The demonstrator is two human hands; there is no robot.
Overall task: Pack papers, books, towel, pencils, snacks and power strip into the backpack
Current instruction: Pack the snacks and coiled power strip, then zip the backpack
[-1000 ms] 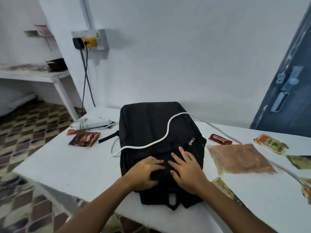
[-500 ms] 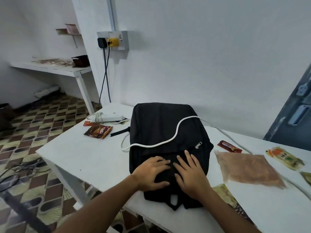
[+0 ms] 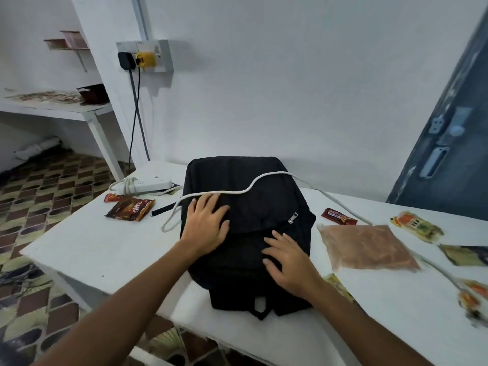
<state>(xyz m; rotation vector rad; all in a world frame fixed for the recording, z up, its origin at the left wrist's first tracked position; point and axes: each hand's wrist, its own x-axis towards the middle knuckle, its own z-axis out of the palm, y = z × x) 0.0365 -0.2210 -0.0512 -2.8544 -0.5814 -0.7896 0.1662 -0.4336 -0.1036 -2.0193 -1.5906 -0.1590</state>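
A black backpack [image 3: 245,180] lies flat on the white table [image 3: 87,247]. My left hand [image 3: 204,227] rests flat on its left side, fingers spread, close to the white cord [image 3: 253,184] that crosses the bag. My right hand [image 3: 289,260] lies on the bag's lower right, fingers loosely spread. A white power strip [image 3: 148,184] sits at the table's far left corner. Dark snack packets [image 3: 129,208] lie left of the bag. A red snack bar [image 3: 338,216] and a brownish clear bag [image 3: 367,245] lie to its right.
More snack packets [image 3: 416,229] lie at the table's right side, with others blurred at the far right edge [image 3: 472,299]. A wall socket [image 3: 145,58] with plugs is behind. A blue door [image 3: 449,154] stands at right; a white side shelf [image 3: 58,108] stands at left.
My left hand has moved up and left on the backpack, away from my right hand, which stayed low on the bag. The view has shifted.
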